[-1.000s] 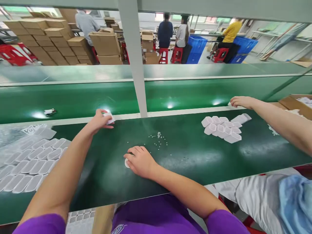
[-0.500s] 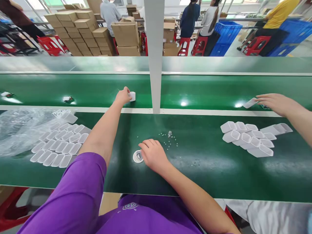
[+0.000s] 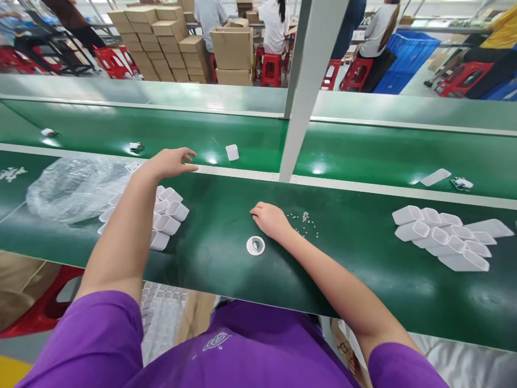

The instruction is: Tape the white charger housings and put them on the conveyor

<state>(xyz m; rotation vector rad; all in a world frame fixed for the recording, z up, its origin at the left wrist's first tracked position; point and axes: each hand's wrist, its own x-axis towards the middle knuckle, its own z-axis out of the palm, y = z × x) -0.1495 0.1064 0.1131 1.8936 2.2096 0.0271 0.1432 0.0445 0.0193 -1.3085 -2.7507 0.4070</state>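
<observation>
My left hand (image 3: 174,163) is held over the white rail, thumb and fingers apart and nothing between them. Beyond its fingertips, a small white plastic housing (image 3: 232,152) stands on the green conveyor belt (image 3: 258,134). Close to the near worktop (image 3: 226,215), my right hand (image 3: 270,220) has its fingers bent and pressed together; whatever they may hold is hidden. Just below that hand lies a white ring-shaped roll (image 3: 251,249) with a grey centre. Several tiny white bits (image 3: 306,216) are scattered to its right.
White open-ended housings sit in stacks on the left (image 3: 166,222) and right (image 3: 438,231). Clear plastic bagging (image 3: 68,188) lies at the left. A grey post (image 3: 302,91) rises from the rail. Small parts (image 3: 135,146) and a flat white housing (image 3: 436,177) are on the belt.
My left hand has let go of the white housing on the belt and drawn back left. My right hand has moved off the roll, farther away. Another person's hand at the right has left view.
</observation>
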